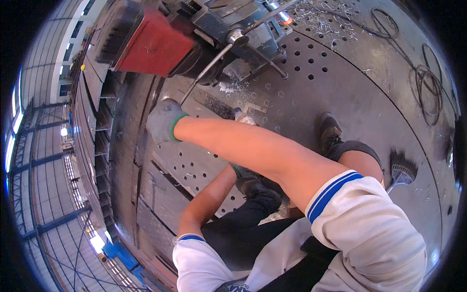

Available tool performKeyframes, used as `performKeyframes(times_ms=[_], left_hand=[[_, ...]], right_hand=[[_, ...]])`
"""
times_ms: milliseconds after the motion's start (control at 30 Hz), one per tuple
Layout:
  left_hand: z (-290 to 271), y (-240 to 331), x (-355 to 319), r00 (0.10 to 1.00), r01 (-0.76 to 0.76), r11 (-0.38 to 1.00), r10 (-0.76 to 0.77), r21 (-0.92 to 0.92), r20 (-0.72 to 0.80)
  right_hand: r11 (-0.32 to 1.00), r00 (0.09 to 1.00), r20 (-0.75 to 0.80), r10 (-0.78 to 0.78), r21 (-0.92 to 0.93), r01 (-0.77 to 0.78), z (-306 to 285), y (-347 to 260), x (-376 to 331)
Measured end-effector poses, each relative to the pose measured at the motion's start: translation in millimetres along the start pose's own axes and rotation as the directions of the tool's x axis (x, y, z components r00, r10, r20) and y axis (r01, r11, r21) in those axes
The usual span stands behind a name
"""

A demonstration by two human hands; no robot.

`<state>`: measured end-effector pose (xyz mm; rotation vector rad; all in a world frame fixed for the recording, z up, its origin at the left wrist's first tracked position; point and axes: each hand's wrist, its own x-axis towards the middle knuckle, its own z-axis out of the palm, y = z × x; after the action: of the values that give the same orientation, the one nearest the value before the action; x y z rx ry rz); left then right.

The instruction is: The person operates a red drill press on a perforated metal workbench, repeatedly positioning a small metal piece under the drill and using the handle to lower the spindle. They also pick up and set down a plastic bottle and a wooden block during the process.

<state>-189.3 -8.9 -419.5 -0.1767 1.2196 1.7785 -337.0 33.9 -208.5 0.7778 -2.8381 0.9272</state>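
Note:
My right arm reaches across to the upper left. My right hand (164,120), in a grey knitted glove with a green cuff, is closed round the end of a metal lever (206,67). That lever runs from the round hub (237,37) of a red and black drilling machine (155,46), which looks like a magnetic drill and stands on a steel plate. Two more rods stick out of the hub. My left hand (244,173) is low beside my bent knee, mostly hidden behind my right forearm; its fingers do not show.
The steel plate (374,114) has rows of holes, and metal shavings (326,17) lie around the machine. A small angled metal piece (255,107) lies before it. Black cable (428,90) coils at the right. A brush (404,168) lies by my shoe (331,129). Steel beams stand left.

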Motion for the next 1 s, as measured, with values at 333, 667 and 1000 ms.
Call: performKeyframes(times_ms=[333, 667, 1000], left_hand=[[2.9, 7.2, 4.7, 1.0, 0.01, 1.0, -0.011, 0.015, 0.011], [3.6, 8.5, 7.7, 0.999, -0.004, 1.0, 0.004, 0.003, 0.033], [14.6, 13.5, -1.2, 0.999, 0.014, 1.0, -0.013, -0.01, 0.034]], right_hand=[[0.999, 0.999, 0.03, 0.033, -0.024, -0.032, 7.0, -1.2, 6.0], [1.0, 1.0, 0.025, 0.013, -0.001, -0.013, 0.0, -1.7, 2.1], [1.0, 1.0, 0.028, 0.013, 0.014, -0.014, 2.1, 2.4, -1.4]])
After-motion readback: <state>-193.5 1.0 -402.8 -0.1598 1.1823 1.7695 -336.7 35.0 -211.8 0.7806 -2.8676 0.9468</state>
